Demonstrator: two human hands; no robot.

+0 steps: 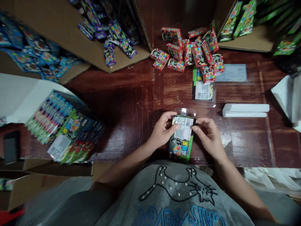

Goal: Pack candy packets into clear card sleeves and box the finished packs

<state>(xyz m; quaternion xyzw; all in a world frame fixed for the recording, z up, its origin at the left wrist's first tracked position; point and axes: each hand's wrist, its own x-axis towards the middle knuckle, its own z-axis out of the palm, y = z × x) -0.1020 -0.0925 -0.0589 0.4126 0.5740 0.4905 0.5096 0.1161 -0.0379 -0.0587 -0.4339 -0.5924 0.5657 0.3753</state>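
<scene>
My left hand (160,131) grips the left edge of a printed candy packet (180,149), its thumb lying across the white label. At the packet's opposite edge, my right hand (210,138) pinches the side between thumb and fingers. The packet is black and green with colourful lettering, and a transparent plastic flap (185,111) sticks out past its far end. Beyond the hands lies another labelled packet (203,91), partly under a heap of small red candy boxes (198,56). Whether anything is inside the held packet cannot be made out.
Cardboard boxes hold purple boxes (119,39), blue boxes (35,58) and green boxes (242,18). Stacked finished-looking packs (70,125) stand at left. A white plastic roll (245,110) and a transparent sleeve (234,72) lie on the dark red wooden table (131,103).
</scene>
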